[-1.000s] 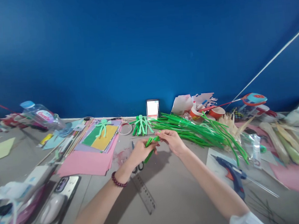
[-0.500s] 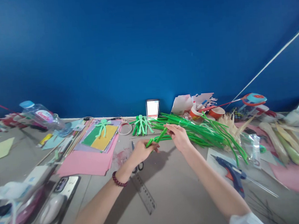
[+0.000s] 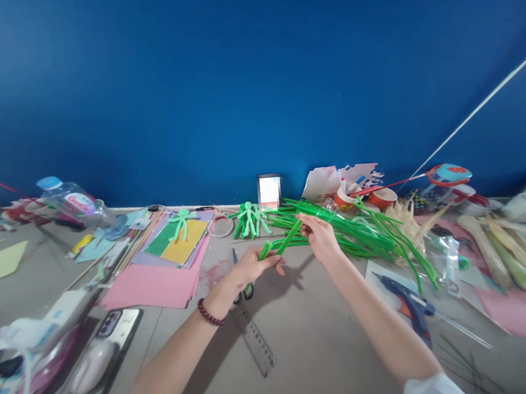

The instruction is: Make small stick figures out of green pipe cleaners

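1. Pipe cleaner (image 3: 281,245), green, bent, held off the table (image 3: 310,339) between both hands; its lower end is in the left hand, its upper end in the right. Lifted clear of the clutter, probably so it can be bent freely.
2. Left hand (image 3: 250,265): fingers curled together and pinched on the lower bend of the pipe cleaner, thumb on top. Bead bracelet (image 3: 210,314) on that wrist.
3. Right hand (image 3: 318,232): fingertips closed together on the upper end, wrist raised, holding that end higher and farther from the body than the left hand's end.
4. Just beyond the right fingers: loose heap of green pipe cleaners (image 3: 361,232), fanned out toward the right, close enough to take from without reaching.
5. Beyond the left fingers, near the wall: finished green stick figures (image 3: 249,219), lying together; another pale green figure (image 3: 180,221) lies on the coloured paper stack (image 3: 159,272) farther left.
6. Directly under the left hand: scissors (image 3: 242,283), handles partly hidden by the palm; ruler (image 3: 253,340) lies nearer the body, along the forearm.
7. Right of the right forearm: blue glue gun (image 3: 408,307) on a white sheet, well apart from the fingers.
8. Far left: phone (image 3: 111,324) and water bottle (image 3: 74,202), away from both hands.
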A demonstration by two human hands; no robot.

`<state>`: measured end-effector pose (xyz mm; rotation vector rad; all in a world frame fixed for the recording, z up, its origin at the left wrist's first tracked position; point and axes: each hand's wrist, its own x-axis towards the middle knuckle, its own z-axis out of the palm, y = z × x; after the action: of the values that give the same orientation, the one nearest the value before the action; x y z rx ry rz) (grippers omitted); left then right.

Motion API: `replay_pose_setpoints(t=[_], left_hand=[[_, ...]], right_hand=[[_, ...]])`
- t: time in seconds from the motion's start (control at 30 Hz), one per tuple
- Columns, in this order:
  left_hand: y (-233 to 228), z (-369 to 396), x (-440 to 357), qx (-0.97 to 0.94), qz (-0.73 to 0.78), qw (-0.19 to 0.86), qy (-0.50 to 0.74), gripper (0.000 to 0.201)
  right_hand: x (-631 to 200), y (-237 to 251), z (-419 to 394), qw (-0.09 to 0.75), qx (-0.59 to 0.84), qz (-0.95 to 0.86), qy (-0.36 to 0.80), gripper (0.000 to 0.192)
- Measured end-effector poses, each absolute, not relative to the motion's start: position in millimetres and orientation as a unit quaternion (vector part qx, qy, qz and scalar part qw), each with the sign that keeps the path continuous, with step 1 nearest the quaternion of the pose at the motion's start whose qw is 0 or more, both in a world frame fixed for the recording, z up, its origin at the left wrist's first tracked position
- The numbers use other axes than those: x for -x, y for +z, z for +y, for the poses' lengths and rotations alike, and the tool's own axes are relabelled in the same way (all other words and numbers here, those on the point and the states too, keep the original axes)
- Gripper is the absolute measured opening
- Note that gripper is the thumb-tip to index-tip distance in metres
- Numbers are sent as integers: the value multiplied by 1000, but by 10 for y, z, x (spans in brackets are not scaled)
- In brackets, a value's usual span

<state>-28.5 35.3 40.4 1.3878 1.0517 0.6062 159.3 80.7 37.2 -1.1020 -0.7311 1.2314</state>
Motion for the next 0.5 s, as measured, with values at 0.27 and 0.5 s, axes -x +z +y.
replay_pose_setpoints(t=[0.27,0.5], left_hand=[[494,338,296,-532,449,681,226,30],[402,337,290,-530,479,651,257,26]], right_hand=[[-1604,299,825,593,474,-318,568,27],[-1631,306,848,574,461,-309,603,35]])
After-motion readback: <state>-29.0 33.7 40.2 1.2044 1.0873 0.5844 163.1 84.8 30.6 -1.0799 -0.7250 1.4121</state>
